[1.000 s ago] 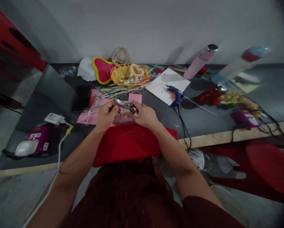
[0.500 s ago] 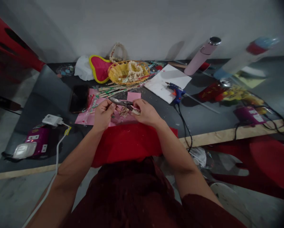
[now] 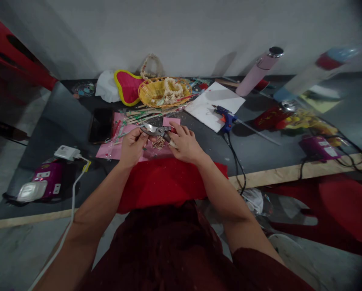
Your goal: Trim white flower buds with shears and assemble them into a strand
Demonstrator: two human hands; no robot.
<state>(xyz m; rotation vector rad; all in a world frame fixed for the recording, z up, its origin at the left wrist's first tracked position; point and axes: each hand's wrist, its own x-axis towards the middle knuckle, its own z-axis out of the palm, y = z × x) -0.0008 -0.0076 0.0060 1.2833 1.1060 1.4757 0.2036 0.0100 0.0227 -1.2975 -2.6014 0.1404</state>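
Note:
My right hand [image 3: 184,143] is wrapped round the handles of metal pruning shears [image 3: 156,130], whose blades point left and stand somewhat apart. At the blade tips, the thumb and fingers of my left hand [image 3: 133,145] are pinched together; whatever they hold is too small or hidden to name. Below the shears, a small heap of short beige pieces [image 3: 158,142] lies on a pink sheet [image 3: 116,152]. Thin sticks [image 3: 138,115] with green and red bits lie just behind my hands. A red cloth [image 3: 165,182] hangs at the table's front edge.
Behind are a yellow basket [image 3: 152,91] and a pink and yellow cushion [image 3: 129,88]. A phone [image 3: 101,126] lies left. To the right are a glue gun [image 3: 226,118] on white paper [image 3: 213,103], a pink flask [image 3: 258,72] and a red can [image 3: 272,116].
The shears' blades have parted and turned to show more metal. The fingers of my right hand have loosened and spread more over the handles. My left hand has barely moved.

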